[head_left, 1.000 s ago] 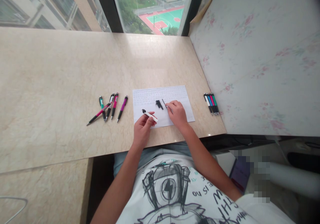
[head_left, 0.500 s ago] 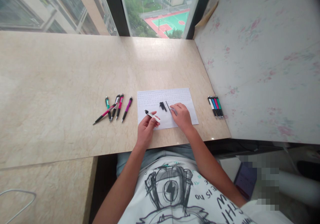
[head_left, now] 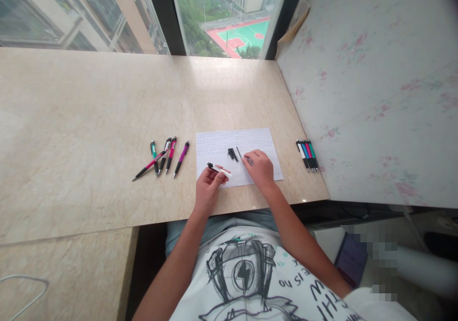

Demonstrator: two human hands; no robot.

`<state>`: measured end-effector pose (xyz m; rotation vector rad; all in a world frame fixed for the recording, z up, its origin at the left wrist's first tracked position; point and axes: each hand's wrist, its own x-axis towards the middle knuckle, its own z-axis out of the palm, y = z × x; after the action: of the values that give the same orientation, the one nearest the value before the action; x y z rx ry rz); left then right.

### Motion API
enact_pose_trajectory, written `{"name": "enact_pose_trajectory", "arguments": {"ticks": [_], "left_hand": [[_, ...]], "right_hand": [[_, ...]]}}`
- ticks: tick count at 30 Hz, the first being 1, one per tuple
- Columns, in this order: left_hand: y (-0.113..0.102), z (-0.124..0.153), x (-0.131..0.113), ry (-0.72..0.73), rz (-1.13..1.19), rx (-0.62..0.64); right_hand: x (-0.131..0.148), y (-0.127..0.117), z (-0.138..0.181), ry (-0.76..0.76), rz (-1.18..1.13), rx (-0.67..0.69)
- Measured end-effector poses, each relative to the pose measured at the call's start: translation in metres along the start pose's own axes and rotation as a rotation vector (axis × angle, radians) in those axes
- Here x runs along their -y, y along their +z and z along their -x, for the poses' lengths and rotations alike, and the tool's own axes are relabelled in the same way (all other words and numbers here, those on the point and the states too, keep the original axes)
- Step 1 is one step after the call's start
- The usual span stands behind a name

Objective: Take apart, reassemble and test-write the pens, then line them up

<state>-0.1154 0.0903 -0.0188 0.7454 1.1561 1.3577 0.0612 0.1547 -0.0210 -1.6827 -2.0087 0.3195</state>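
My left hand (head_left: 208, 183) grips a white pen barrel (head_left: 222, 170) with a black clip end, tilted over the lower left of a lined, written-on sheet of paper (head_left: 214, 142). My right hand (head_left: 260, 167) rests on the paper's right side, its fingertips pinched at the lower end of a thin dark pen refill (head_left: 238, 152). Those fingertips hide the refill's near end. Just left of the refill lie small black pen parts (head_left: 232, 154), close together on the paper.
Several pens lie left of the paper, among them a purple pen (head_left: 182, 159) and a crossing pink-and-black pen (head_left: 149, 165). A row of pens (head_left: 307, 155) lies by the right wall (head_left: 358, 97). The stone countertop (head_left: 107, 106) runs back to the window.
My right fingers have closed in on the refill's lower end and cover more of it. The white barrel in my left hand has tipped slightly lower. The other pens lie unmoved.
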Motion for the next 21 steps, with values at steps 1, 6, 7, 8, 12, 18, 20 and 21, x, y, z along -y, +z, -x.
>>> {"name": "enact_pose_trajectory", "arguments": {"ticks": [1, 6, 7, 8, 12, 18, 20, 21], "left_hand": [[0.0001, 0.0001, -0.0002, 0.0, -0.004, 0.001], [0.0005, 0.001, -0.0013, -0.017, -0.022, -0.008], [0.0004, 0.0011, -0.0013, -0.019, -0.018, -0.009], [0.0002, 0.0011, -0.0011, -0.02, -0.013, -0.009], [-0.0008, 0.0006, 0.0001, -0.027, 0.015, -0.012], [-0.0015, 0.0001, 0.0009, -0.032, 0.054, -0.006], [-0.0016, 0.0003, 0.0005, -0.024, 0.041, 0.011], [-0.0016, 0.0004, 0.0002, -0.022, 0.032, 0.019]], "right_hand": [[0.0009, 0.0002, -0.0004, 0.012, 0.007, 0.0], [0.0036, 0.0013, -0.0019, 0.057, 0.01, 0.016], [0.0035, 0.0012, -0.0019, 0.058, 0.005, 0.02], [0.0032, 0.0009, -0.0018, 0.054, -0.001, 0.021], [0.0013, -0.0009, -0.0007, 0.024, -0.013, 0.014], [-0.0018, -0.001, 0.0014, -0.008, -0.037, 0.039], [-0.0032, 0.0001, 0.0013, -0.024, -0.043, 0.043], [-0.0039, 0.0006, 0.001, -0.028, -0.044, 0.041]]}}
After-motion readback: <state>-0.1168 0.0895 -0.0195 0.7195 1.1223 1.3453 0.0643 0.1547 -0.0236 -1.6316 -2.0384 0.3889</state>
